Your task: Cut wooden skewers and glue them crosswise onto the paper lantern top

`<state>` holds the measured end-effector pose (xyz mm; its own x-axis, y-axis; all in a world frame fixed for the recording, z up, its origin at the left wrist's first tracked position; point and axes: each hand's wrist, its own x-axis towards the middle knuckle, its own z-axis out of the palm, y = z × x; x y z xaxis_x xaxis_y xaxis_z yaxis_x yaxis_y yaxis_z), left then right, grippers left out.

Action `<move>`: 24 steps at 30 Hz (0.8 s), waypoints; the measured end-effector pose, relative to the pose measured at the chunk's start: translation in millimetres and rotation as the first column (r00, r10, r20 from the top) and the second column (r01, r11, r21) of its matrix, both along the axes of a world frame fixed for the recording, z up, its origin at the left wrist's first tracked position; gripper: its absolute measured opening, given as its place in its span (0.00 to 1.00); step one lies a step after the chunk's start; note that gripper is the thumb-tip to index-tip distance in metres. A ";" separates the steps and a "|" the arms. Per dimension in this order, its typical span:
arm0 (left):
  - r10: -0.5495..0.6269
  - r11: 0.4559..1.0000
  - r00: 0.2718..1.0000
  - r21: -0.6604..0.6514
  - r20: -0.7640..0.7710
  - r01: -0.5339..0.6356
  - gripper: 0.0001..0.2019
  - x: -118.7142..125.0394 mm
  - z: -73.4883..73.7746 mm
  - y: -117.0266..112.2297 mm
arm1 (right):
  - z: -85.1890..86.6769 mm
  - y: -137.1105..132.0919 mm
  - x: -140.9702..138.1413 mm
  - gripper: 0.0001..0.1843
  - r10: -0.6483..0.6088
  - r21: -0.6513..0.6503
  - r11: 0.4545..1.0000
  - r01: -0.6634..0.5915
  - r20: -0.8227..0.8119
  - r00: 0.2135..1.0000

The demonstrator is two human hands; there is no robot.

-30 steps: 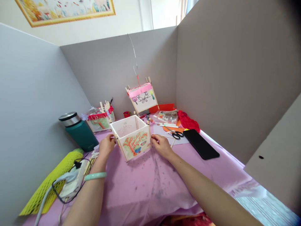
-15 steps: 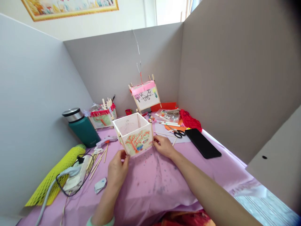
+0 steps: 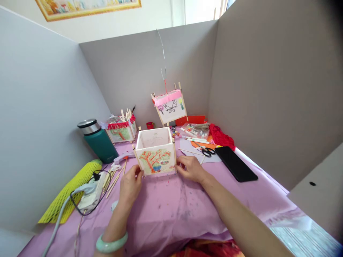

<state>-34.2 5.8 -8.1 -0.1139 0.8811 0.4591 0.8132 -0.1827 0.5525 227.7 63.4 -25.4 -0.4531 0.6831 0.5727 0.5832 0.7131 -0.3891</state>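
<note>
In the middle of the table stands a square, open-topped paper lantern box (image 3: 157, 162) with wooden sticks at its corners. Its front panel carries a drawn orange tree and a blue patch. My left hand (image 3: 131, 185) pinches the lower left front corner. At the lower right front corner, the fingers of my right hand (image 3: 190, 168) are closed on the stick and panel edge. A pale green bangle (image 3: 112, 244) circles my left wrist. Behind the box hangs a finished-looking lantern (image 3: 171, 107) with a pink top band, tilted on a wire.
To the left are a teal bottle (image 3: 99, 144), a glue gun (image 3: 124, 156), loose sticks (image 3: 115, 182), a power strip (image 3: 89, 198) and yellow netting (image 3: 66, 196). Scissors (image 3: 208, 152), a black phone (image 3: 235, 164), markers (image 3: 197, 140) and red cloth (image 3: 222, 137) lie right. Grey partitions (image 3: 147, 78) enclose the table.
The box has turned so its front panel faces me more squarely, and it sits more upright. Both hands stay at its lower corners. The view has shifted slightly.
</note>
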 end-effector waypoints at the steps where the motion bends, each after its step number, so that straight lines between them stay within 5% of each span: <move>1: 0.001 1.000 1.000 -0.012 0.001 -0.001 0.06 -0.3 -2.4 -0.5 | 0.3 -0.1 0.8 0.07 0.000 -0.006 1.000 0.000 0.016 1.000; 9: 0.029 0.998 0.999 -0.061 0.015 -0.028 0.10 -0.9 -16.1 -4.4 | -1.1 2.6 4.3 0.09 0.033 -0.079 0.997 -0.021 0.148 0.988; 24: 0.108 0.992 0.992 -0.059 -0.070 -0.113 0.10 2.9 -19.1 -10.0 | -3.5 5.2 5.8 0.11 0.032 -0.110 0.994 -0.007 0.223 0.974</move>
<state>-31.3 -4.2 -27.1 -0.1832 0.8922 0.4127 0.8619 -0.0561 0.5039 233.5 68.7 -28.9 -0.5753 0.7250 0.3786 0.6507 0.6862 -0.3251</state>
